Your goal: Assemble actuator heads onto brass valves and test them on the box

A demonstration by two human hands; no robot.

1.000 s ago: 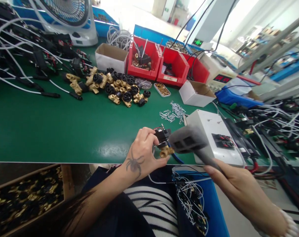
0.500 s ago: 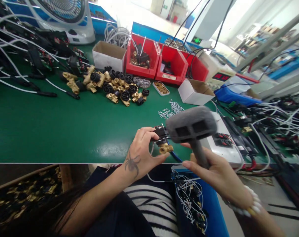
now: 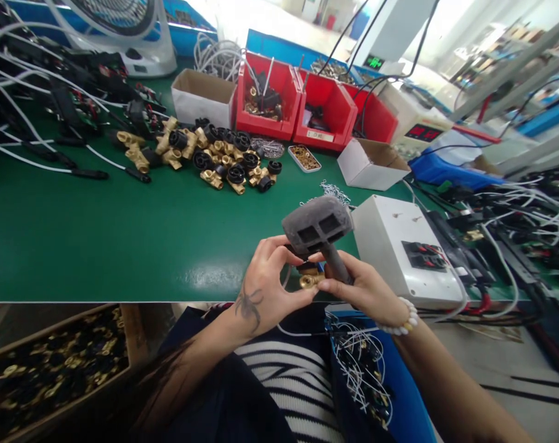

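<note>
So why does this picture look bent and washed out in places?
In the head view, the wide lens bows the green table's front edge and stretches the corners; daylight at the top centre and right blows out to white; a soft glare patch sits on the table by the left hand; the right hand and grey mallet stay fairly sharp.

- I see a green workbench [image 3: 76, 234] running wide across the view.
- Red parts bins [image 3: 325, 117] line its far edge.
- Bright daylight washes out the background beyond my white fan [image 3: 122, 31].
</note>
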